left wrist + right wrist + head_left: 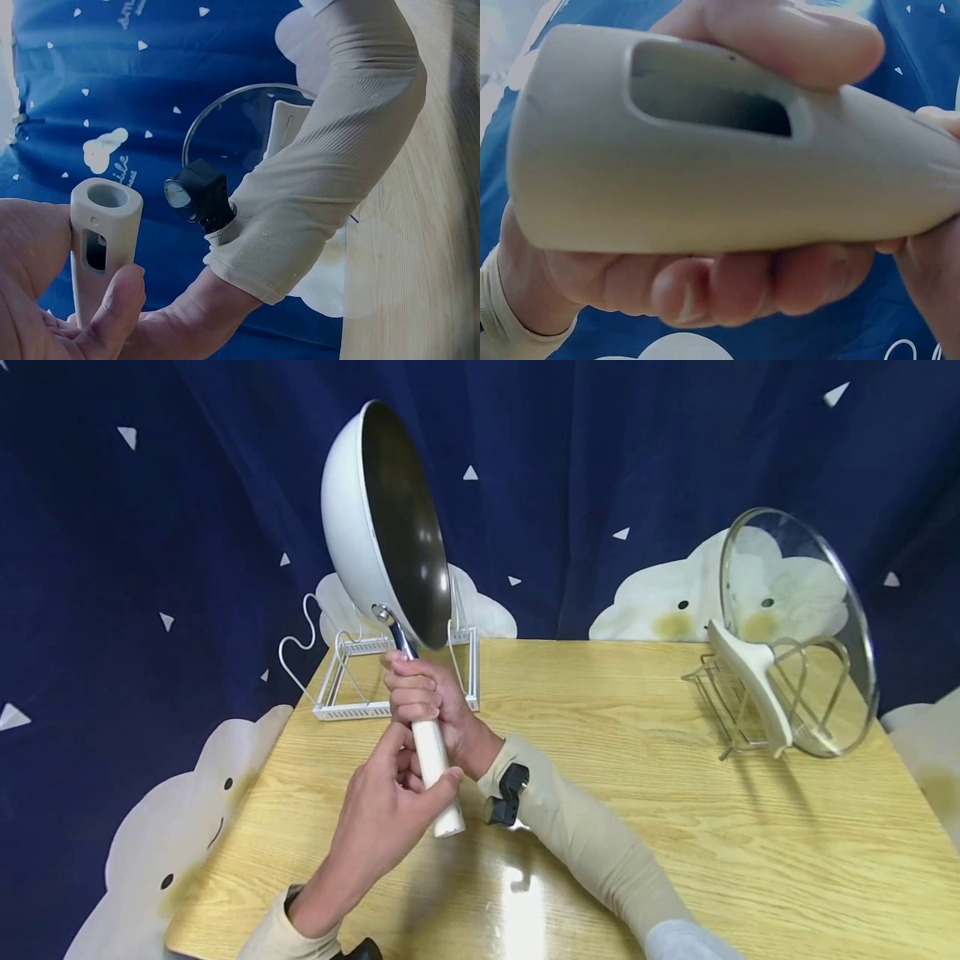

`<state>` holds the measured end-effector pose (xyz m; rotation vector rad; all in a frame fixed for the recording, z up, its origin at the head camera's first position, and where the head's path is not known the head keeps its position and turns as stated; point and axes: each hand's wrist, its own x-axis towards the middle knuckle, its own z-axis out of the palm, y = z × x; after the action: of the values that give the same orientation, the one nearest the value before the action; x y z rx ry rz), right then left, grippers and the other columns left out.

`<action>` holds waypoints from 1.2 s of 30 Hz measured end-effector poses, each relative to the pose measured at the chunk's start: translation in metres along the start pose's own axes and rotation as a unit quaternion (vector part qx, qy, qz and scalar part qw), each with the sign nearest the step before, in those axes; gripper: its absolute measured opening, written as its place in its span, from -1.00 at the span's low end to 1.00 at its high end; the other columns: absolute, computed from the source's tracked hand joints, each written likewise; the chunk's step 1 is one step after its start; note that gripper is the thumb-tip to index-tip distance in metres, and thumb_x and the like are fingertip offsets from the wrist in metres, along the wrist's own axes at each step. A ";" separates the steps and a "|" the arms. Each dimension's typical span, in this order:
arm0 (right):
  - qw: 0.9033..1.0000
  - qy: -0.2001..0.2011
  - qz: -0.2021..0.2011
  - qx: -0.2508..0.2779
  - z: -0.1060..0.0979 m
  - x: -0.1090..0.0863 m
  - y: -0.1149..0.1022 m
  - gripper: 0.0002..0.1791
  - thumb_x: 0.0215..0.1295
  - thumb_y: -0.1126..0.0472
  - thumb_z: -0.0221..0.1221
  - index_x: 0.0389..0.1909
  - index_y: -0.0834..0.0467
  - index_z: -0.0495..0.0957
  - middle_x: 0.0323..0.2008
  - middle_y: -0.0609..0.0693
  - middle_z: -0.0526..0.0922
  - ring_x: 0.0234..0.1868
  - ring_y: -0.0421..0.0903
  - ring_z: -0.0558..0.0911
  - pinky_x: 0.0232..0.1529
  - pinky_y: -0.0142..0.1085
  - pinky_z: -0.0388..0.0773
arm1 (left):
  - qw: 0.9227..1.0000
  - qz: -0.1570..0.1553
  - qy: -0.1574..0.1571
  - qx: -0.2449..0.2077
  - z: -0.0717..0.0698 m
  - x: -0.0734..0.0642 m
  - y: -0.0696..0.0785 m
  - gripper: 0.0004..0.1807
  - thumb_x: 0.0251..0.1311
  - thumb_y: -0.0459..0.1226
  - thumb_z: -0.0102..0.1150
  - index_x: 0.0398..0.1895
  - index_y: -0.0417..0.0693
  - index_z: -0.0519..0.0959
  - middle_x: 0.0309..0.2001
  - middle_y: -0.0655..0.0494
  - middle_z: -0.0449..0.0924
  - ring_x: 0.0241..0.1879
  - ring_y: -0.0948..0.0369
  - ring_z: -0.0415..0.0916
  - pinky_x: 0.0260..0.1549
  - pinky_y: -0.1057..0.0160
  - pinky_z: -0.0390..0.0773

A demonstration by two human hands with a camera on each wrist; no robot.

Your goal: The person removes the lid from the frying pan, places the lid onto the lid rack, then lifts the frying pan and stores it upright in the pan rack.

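Note:
A white wok [348,518] with a dark inside is held up over the table, tilted on its side with its opening turned to the right. My right hand [433,697] grips the upper part of its white handle [429,750], just below the metal neck [402,639]. Lower down, the fingers and thumb of my left hand [386,814] wrap the handle near its end. In the left wrist view the handle's hollow end [107,196] points up beside the thumb. A long slot in the handle [705,187] shows in the right wrist view.
A white wire rack [356,712] stands at the table's back left, behind the wok. At the right, a glass lid [797,585] with a white handle leans upright in a metal stand [731,747]. A dark blue patterned curtain [547,502] hangs behind the wooden table [600,718].

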<state>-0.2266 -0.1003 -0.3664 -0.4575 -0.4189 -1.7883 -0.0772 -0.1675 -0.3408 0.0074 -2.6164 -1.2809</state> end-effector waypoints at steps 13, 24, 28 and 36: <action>1.000 0.009 -0.011 -0.002 -0.007 -0.006 0.001 -0.82 0.43 0.43 0.05 -0.33 0.16 0.30 -0.68 -0.24 0.08 -0.75 -0.36 0.07 -0.77 -0.53 0.17 | 1.000 -0.012 -0.009 -0.006 0.004 -0.003 -0.004 -0.68 0.09 -0.21 0.44 -0.18 0.10 0.47 -0.52 0.23 0.58 -0.50 0.27 0.52 -0.57 0.31 0.53; 1.000 0.006 -0.006 0.016 -0.010 -0.010 -0.002 -0.81 0.42 0.44 0.06 -0.35 0.17 0.29 -0.68 -0.24 0.08 -0.75 -0.38 0.09 -0.75 -0.53 0.15 | 1.000 -0.011 -0.013 -0.009 0.008 -0.002 -0.004 -0.68 0.10 -0.20 0.43 -0.17 0.10 0.48 -0.51 0.23 0.58 -0.50 0.27 0.53 -0.57 0.31 0.53; 1.000 0.006 -0.007 0.021 -0.012 -0.011 -0.003 -0.81 0.43 0.44 0.05 -0.35 0.17 0.29 -0.68 -0.25 0.08 -0.74 -0.38 0.08 -0.75 -0.52 0.16 | 1.000 -0.013 -0.014 -0.011 0.009 -0.001 -0.005 -0.68 0.10 -0.20 0.44 -0.17 0.09 0.48 -0.51 0.22 0.58 -0.50 0.26 0.53 -0.57 0.31 0.53; 1.000 0.002 -0.008 0.021 -0.016 -0.015 -0.002 -0.83 0.45 0.43 0.03 -0.33 0.16 0.29 -0.68 -0.24 0.08 -0.74 -0.36 0.09 -0.74 -0.51 0.20 | 0.999 -0.030 -0.022 -0.002 0.011 -0.002 -0.006 -0.67 0.09 -0.16 0.45 -0.20 0.08 0.46 -0.52 0.24 0.58 -0.51 0.27 0.51 -0.58 0.31 0.49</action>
<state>-0.2262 -0.0954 -0.3883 -0.4224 -0.4592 -1.7927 -0.0781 -0.1626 -0.3529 0.0594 -2.6689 -1.3209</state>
